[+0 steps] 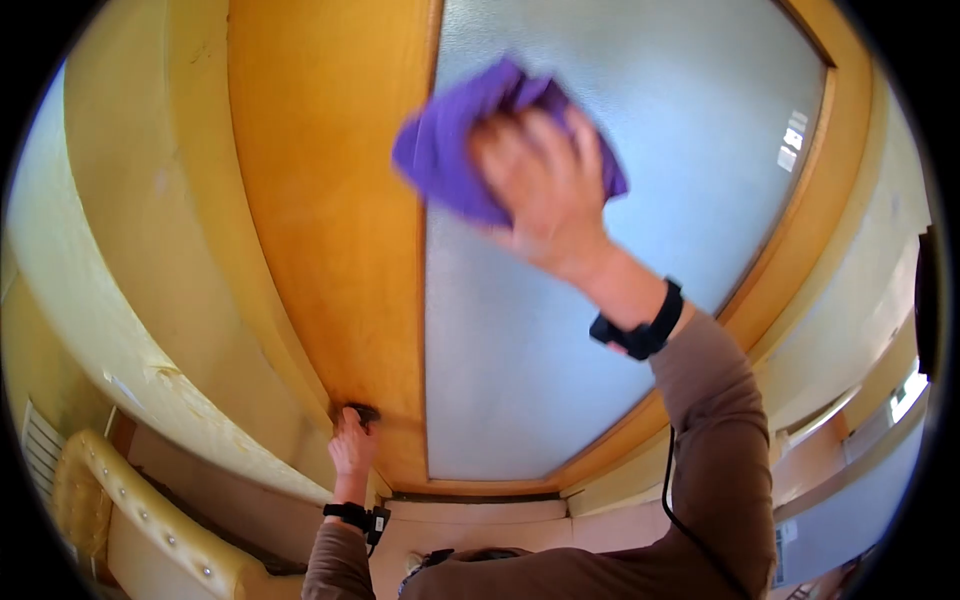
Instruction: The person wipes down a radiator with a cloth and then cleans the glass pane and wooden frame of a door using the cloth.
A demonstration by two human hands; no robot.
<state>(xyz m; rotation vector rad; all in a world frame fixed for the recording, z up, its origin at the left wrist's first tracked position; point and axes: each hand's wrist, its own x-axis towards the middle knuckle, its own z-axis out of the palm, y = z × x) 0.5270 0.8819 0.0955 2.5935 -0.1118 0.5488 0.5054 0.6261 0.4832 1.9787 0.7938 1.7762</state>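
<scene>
A purple cloth (440, 160) is bunched under my right hand (555, 190), which presses it against the upper part of a door, where wood meets the frosted glass pane (520, 370). The hand and cloth are blurred by motion. Lower down at the left, my left hand (354, 445) is closed on a dark door handle (367, 411) at the edge of the orange-brown wooden door (330, 200). Most of the handle is hidden by the fingers.
A yellowish wall (130, 170) curves along the left. Below it stands a tufted golden sofa or chair (150, 520). The pink floor (480, 530) shows under the door, past a dark threshold strip (475, 497). A black cable (672, 490) hangs along my right sleeve.
</scene>
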